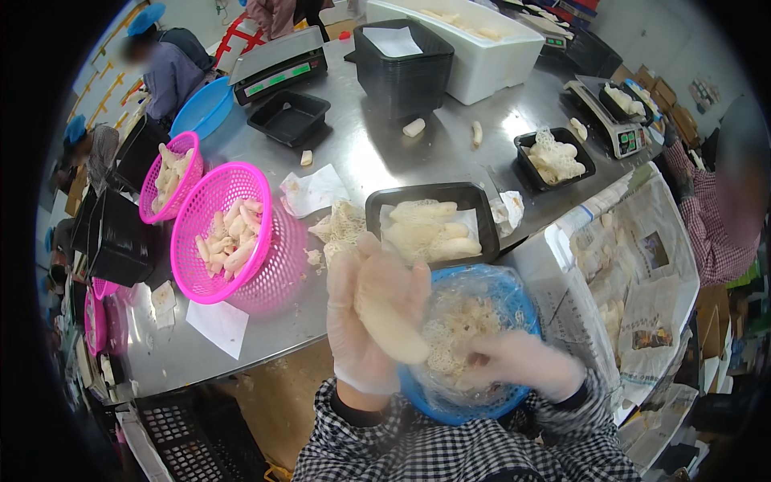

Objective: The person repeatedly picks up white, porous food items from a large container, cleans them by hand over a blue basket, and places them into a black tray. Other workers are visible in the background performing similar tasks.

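My left hand (374, 313), in a thin translucent glove, holds a pale bamboo mushroom stalk (391, 322) across its palm. My right hand (518, 364), gloved too and blurred by motion, is over a blue basin (415, 385) lined with transparent plastic. Lacy mushroom skirts (464, 325) lie in that basin; whether the right fingers grip any cannot be made out. Just beyond, a black tray (491, 232) with a white paper liner holds several netted bamboo mushrooms (430, 232). More netted pieces (341, 229) rest on the steel table left of the tray.
Pink baskets (181, 259) with stalks stand left on the steel table (373, 156). At right is a newspaper-lined foam box (548, 259). Farther back are stacked black trays (403, 78), a white foam box (500, 66) and scales (280, 75). A co-worker's checked sleeve (699, 211) shows right.
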A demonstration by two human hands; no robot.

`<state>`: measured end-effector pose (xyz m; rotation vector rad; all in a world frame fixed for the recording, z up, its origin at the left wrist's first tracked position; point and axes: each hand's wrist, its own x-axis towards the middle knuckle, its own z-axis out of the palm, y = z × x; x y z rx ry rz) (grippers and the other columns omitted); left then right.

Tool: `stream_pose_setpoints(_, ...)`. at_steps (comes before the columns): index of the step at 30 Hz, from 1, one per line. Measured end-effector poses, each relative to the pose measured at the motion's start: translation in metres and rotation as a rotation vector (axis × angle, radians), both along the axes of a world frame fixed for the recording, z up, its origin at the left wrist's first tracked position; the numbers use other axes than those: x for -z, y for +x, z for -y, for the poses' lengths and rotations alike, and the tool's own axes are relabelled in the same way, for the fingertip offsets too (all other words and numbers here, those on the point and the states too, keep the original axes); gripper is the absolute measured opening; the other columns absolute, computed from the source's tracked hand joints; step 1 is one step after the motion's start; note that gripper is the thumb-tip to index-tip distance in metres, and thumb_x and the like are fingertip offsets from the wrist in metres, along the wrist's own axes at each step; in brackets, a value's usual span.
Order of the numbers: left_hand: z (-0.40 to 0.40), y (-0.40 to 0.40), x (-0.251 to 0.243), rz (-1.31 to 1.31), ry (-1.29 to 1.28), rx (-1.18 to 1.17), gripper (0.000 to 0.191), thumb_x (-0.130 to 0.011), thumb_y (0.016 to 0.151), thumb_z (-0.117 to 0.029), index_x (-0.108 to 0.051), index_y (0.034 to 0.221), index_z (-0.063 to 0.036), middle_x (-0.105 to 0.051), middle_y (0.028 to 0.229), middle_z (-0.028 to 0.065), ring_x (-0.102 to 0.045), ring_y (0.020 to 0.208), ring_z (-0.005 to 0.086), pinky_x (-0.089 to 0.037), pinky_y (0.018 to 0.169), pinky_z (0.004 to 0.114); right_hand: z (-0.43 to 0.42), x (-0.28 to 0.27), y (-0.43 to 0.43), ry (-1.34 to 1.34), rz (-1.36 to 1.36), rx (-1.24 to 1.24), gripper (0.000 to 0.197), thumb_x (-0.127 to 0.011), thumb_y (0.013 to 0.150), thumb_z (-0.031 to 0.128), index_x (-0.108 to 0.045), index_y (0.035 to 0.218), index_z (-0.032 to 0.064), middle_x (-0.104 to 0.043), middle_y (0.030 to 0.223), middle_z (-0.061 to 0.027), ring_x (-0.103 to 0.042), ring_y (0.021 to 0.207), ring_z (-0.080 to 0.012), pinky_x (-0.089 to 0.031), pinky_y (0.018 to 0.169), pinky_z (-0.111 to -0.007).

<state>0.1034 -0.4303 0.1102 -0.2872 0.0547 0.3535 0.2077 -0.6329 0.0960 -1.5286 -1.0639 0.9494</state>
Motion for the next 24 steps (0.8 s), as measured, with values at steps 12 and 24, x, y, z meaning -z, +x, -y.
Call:
stream_pose_setpoints(12, 0.023, 0.017, 0.003, -0.529, 0.393, -0.291, 0.031, -0.057, 0.091, -0.031, -0.051, 0.114, -0.0105, -0.057, 0.101, 0.0035, -0.058, 0.097, 0.0159, -0.047, 0.094, 0.037, -0.063, 0.007, -0.05, 0.003, -0.276, 0.508, 0.035, -0.071, 0.077, 0.01, -0.06, 0.109, 0.002, -0.059, 0.095, -0.0041, -0.056, 0.085, -0.0115, -0.045, 0.076, -0.026)
stream_pose_setpoints(24, 0.026, 0.017, 0.023, -0.346, 0.549, -0.252, 0.03, -0.054, 0.093, -0.032, -0.05, 0.113, -0.0101, -0.056, 0.099, 0.0021, -0.057, 0.09, 0.0138, -0.047, 0.089, 0.032, -0.085, 0.01, -0.047, -0.022, -0.413, 0.528, 0.027, -0.068, 0.082, 0.015, -0.061, 0.102, -0.0001, -0.062, 0.091, -0.002, -0.057, 0.085, -0.0106, -0.045, 0.078, -0.026)
